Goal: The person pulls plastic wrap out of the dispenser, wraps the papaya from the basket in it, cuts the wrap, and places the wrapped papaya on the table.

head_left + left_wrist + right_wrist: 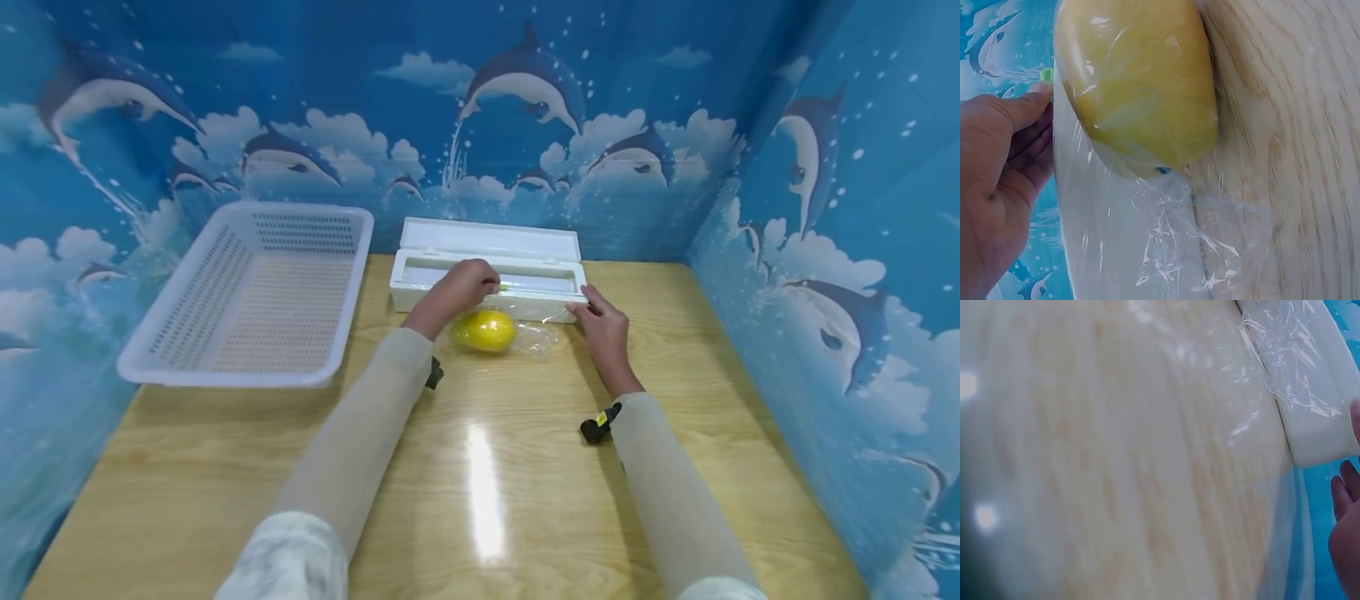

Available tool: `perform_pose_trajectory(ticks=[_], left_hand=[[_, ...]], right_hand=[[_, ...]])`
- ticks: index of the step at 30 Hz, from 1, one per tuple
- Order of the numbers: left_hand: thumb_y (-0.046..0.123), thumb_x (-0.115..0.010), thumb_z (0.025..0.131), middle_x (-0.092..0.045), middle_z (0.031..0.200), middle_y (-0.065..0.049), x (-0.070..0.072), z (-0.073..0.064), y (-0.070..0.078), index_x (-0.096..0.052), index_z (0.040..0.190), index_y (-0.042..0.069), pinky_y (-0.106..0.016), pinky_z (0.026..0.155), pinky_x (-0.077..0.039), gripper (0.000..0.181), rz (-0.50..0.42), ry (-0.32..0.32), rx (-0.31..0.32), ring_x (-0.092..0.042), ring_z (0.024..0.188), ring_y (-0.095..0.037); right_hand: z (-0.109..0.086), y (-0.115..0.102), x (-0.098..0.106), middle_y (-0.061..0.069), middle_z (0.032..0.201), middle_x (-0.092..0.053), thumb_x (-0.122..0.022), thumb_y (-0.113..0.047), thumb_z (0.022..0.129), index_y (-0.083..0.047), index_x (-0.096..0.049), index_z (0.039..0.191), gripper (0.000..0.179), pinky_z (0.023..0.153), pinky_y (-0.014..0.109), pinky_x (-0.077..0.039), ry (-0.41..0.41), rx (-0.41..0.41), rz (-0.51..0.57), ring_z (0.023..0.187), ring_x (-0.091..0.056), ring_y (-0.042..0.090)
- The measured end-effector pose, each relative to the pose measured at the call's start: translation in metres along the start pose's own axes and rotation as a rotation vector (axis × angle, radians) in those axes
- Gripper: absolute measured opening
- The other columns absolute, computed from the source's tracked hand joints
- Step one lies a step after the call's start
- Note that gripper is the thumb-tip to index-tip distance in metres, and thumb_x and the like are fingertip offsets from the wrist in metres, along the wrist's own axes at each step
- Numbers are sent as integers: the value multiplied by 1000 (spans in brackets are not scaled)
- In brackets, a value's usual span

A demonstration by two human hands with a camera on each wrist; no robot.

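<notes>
A long white cling film dispenser box (407, 298) stands at the back of the table with its lid (491, 236) raised. My left hand (459, 287) is over its front edge, thumb and fingers pinching a small green slider (1046, 75). At the box's right end, my right hand (606, 329) grips the corner, thumb on the front and fingers round the side. Against the box's front lies a yellow lemon-shaped fruit (487, 331), covered in clear cling film (1166, 231). The film drapes down from the box and crumples on the table beside the fruit.
A white perforated plastic basket (352, 283) stands to the left of the box on the wooden table (525, 500). Dolphin-printed curtains (360, 100) close off the back and both sides. Each wrist wears a small black camera (597, 427).
</notes>
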State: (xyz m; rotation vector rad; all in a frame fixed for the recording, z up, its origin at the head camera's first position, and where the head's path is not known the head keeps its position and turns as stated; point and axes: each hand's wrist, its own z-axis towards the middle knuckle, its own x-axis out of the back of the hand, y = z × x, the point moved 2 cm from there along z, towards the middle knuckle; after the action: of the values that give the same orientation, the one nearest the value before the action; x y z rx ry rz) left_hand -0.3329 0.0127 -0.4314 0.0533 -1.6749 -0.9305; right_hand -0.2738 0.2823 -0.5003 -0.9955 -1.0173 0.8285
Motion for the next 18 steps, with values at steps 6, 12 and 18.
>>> perform_pose_trajectory(ticks=[6,12,18], left_hand=[[13,-61,102,-66,92,0,4,-7,-7,-73,101,13,-32,81,-54,12,13,9,-5,-56,85,-21],[13,-60,102,-64,89,-3,15,-17,-23,-71,93,12,-35,77,-51,14,3,24,-3,-54,83,-21],[14,-61,101,-68,103,-8,24,-30,-38,-73,103,7,-39,89,-53,14,6,55,18,-60,96,-23]], right_hand=[[0,1,-4,2,150,-51,-78,-40,87,-21,-61,137,56,110,30,-45,-21,-8,-11,140,-48,14],[0,-2,-9,1,151,-50,-77,-42,87,-22,-61,137,56,110,30,-45,-35,-15,-20,141,-47,13],[-1,-1,0,4,150,-52,-77,-38,89,-19,-62,137,54,109,29,-46,1,-17,-13,140,-48,15]])
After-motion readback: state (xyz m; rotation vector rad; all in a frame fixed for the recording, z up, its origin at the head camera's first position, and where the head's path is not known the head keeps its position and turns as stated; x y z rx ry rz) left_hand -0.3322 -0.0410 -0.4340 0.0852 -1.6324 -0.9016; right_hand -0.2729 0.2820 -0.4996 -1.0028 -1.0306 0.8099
